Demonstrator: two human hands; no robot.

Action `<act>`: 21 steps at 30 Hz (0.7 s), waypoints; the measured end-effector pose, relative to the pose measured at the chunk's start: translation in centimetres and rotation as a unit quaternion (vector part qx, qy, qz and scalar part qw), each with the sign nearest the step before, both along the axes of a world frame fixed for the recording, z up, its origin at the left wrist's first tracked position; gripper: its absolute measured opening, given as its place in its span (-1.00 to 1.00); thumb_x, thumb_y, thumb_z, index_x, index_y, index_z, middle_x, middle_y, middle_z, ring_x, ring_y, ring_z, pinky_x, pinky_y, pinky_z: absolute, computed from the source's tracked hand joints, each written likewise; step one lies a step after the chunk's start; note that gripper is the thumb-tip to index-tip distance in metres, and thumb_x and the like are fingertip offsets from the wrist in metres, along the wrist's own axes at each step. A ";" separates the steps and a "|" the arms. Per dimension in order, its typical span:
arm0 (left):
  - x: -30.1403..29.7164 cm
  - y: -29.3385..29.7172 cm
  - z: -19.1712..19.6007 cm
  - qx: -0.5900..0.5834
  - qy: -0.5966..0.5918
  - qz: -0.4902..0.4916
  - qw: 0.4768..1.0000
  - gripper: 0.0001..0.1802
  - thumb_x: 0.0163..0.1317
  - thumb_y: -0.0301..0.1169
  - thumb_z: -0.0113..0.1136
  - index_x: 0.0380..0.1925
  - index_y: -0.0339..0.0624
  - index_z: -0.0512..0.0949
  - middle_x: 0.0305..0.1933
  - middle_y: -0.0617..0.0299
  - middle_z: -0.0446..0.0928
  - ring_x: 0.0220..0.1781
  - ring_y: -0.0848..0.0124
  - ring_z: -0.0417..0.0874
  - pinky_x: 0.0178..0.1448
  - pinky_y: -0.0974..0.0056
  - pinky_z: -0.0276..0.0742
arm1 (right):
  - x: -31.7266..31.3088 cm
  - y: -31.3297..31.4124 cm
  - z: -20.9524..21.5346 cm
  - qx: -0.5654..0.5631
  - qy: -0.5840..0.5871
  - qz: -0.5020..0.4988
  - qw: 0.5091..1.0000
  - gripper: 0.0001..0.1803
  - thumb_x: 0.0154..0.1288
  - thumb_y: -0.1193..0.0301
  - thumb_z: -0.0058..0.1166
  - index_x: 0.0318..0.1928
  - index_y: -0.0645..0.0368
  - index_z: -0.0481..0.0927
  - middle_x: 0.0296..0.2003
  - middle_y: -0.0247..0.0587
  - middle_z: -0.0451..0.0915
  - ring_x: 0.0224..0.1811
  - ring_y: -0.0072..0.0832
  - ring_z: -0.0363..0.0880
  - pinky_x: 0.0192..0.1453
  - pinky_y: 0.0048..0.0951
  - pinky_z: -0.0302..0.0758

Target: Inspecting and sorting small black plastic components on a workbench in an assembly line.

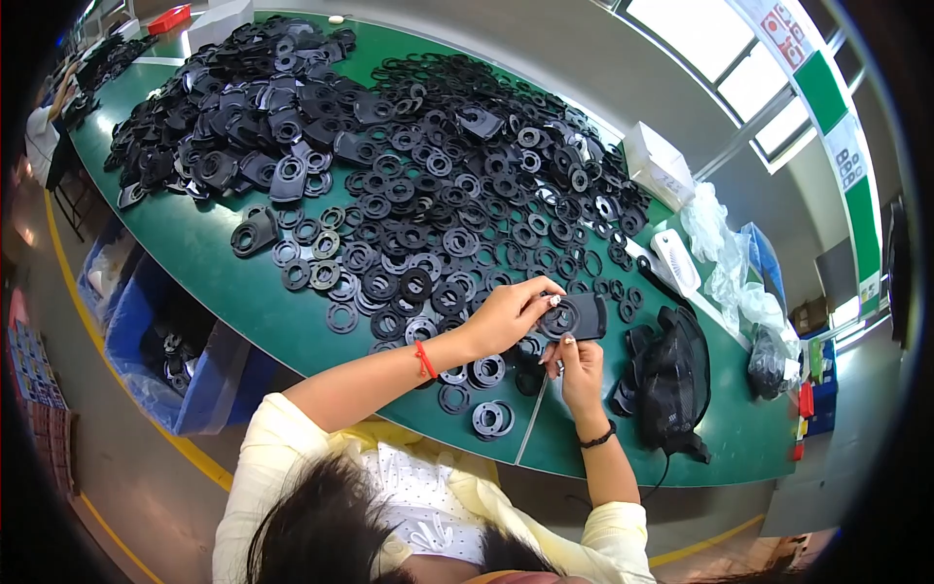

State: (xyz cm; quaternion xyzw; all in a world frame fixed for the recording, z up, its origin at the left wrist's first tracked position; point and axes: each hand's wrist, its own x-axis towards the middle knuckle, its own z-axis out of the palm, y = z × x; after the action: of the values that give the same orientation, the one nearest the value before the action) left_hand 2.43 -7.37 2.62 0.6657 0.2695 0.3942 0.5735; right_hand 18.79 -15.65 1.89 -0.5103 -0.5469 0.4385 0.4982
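Over the near part of the green table (623, 453), both hands are closed on one black plastic part (590, 313), a flat plate with a round ring-shaped end. My left hand (504, 317), with a red cord at its wrist, pinches the ring end from the left and above. From below, my right hand (582, 378), wearing a dark band, grips the same end with its thumb on the face. Under and around my forearms lie loose black rings (486, 370). I cannot tell whether the ring and plate are one piece.
Black plates with round holes (287, 180) are heaped at far left, and more rings (457, 243) spread mid-table. At right are a black mesh bag (671, 375), a white tray (675, 261), a white box (658, 161) and clear plastic bags (728, 263). A blue bin (209, 389) stands left.
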 end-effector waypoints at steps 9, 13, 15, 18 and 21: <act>-4.4 6.3 0.4 -0.053 -0.227 0.252 0.939 -0.78 0.40 -0.34 -0.06 -0.11 -0.20 0.49 -0.33 0.34 0.49 -0.44 0.60 0.45 -0.30 0.45 0.46 | 2.2 1.3 1.1 0.013 -0.013 -0.012 1.000 -0.79 0.46 0.40 -0.21 -0.27 0.23 0.45 -0.47 -0.34 0.53 -0.59 -0.74 0.38 -0.51 -0.72 0.22; -10.6 11.8 -1.4 -0.182 -0.565 0.243 0.767 -0.88 0.37 -0.38 -0.01 -0.17 -0.16 0.39 -0.25 0.17 0.52 -0.26 0.39 0.59 -0.12 0.31 0.59 | 3.9 1.8 1.7 0.025 -0.019 -0.065 0.997 -0.79 0.45 0.39 -0.17 -0.30 0.24 0.45 -0.49 -0.34 0.53 -0.62 -0.75 0.36 -0.55 -0.71 0.20; -14.4 13.6 -3.1 -0.172 -0.608 0.262 0.730 -0.85 0.35 -0.34 0.03 -0.17 -0.14 0.40 -0.03 0.00 0.54 -0.02 0.26 0.60 0.09 0.20 0.55 | 4.0 1.9 1.8 0.029 -0.041 -0.073 0.996 -0.81 0.44 0.41 -0.15 -0.31 0.24 0.45 -0.51 -0.35 0.53 -0.63 -0.75 0.34 -0.57 -0.70 0.21; -17.8 14.0 -3.1 -0.241 -0.675 0.226 0.659 -0.39 0.36 -0.17 0.00 0.14 -0.55 0.21 0.18 -0.19 0.39 0.22 0.16 0.44 0.22 0.22 0.44 | 4.3 2.2 1.9 0.052 -0.105 -0.099 0.988 -0.85 0.41 0.45 -0.11 -0.30 0.25 0.45 -0.50 -0.34 0.51 -0.60 -0.71 0.37 -0.52 -0.69 0.28; -17.7 13.7 -2.3 -0.211 -0.653 0.294 0.665 -0.33 0.37 -0.18 -0.02 0.25 -0.49 0.04 0.28 -0.12 0.28 0.28 0.16 0.38 0.26 0.16 0.38 | 6.3 2.9 1.6 0.110 -0.292 -0.185 0.932 -0.89 0.30 0.49 0.02 -0.30 0.31 0.50 -0.50 -0.22 0.59 -0.53 -0.60 0.55 -0.44 -0.59 0.44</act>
State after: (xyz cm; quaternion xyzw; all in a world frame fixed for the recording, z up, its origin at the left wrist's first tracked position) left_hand -15.32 6.30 0.30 -0.0157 0.0838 0.8088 0.5819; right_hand 25.11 -12.72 3.49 -0.6504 -0.6086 0.1073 0.4417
